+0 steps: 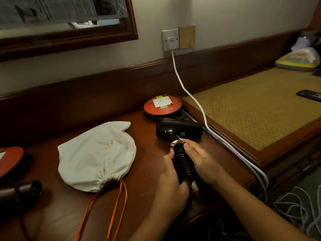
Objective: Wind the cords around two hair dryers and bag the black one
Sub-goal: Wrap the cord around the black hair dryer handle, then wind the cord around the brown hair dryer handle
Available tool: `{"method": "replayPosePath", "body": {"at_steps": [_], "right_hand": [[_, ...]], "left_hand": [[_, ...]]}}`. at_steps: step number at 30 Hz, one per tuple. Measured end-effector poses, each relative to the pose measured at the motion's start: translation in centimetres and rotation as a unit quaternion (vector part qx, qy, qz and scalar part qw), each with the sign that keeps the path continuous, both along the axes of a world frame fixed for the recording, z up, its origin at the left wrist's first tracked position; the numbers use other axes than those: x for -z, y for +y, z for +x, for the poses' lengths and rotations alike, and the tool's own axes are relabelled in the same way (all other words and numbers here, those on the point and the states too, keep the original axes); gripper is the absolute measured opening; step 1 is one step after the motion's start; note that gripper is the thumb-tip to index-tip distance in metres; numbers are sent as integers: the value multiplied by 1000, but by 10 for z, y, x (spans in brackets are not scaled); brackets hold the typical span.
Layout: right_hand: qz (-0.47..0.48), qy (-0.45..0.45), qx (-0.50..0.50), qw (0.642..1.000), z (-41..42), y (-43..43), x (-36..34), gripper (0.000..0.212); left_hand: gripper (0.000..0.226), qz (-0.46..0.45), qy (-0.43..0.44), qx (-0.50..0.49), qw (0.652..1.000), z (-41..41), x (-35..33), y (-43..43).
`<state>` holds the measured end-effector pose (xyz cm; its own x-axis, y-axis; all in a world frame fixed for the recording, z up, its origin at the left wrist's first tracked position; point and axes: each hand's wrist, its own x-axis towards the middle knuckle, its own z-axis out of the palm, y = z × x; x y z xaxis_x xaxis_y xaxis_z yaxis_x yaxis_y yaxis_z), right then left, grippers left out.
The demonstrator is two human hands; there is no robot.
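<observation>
A second dryer (22, 191), dark and half out of view, lies at the far left of the tabletop (145, 145); whether its cord is wound cannot be made out. To its right a white bag (97, 157) sits puffed up, its gathered mouth turned toward the near edge and its orange drawstrings (114, 213) trailing off that way. What the bag holds cannot be told. Right of the bag, a person's left hand (171, 173) grips the lower handle of the black dryer (180, 130), fingers curled round it and thumb up along the coiled cord (183, 161), which is wrapped in tight turns up the handle. The right hand (199, 157) lies against the other side of the coils, fingers nearly straight and pressing rather than closing, tips near a strip of pale tape just below the barrel. The handle runs away from the hands toward the wall, with the barrel set crosswise at the far end, pointing right, close to an orange reel (162, 106). A white cable (191, 94) drops from the wall socket past the dryer's right. With the winding apparently almost done, bagging looks next: the bag lies to the hands' left, nearer the left hand, and its mouth would need opening first.
</observation>
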<state>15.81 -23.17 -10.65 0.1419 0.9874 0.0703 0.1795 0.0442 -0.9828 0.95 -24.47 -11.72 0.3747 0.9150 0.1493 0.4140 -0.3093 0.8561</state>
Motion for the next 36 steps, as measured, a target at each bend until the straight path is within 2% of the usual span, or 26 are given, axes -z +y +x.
{"method": "replayPosePath", "body": {"at_steps": [2,6,9,12,17,25,33,36], "right_hand": [[-4,-42,3,999,4,0,3,23],[8,-187,-4,982,5,0,4,41],[5,-214,-2,977,6,-2,0,48],[42,-248,6,968,3,-6,-13,50],[120,-312,-24,942,-30,-13,-43,52],[165,-254,-156,940,-162,2,-80,47],[167,-236,-246,925,-301,61,-86,46],[138,-247,-283,916,-345,90,-87,46]], "left_hand": [[76,27,49,23,998,1,0,-6],[73,67,132,14,989,3,3,-5],[75,56,121,25,991,0,4,-3],[78,40,78,25,996,-9,-4,-2],[75,34,32,-37,998,-43,-21,7],[60,78,-12,-168,983,-162,-68,19],[59,98,6,-285,953,-293,-102,38],[53,105,49,-342,933,-340,-113,56]]}}
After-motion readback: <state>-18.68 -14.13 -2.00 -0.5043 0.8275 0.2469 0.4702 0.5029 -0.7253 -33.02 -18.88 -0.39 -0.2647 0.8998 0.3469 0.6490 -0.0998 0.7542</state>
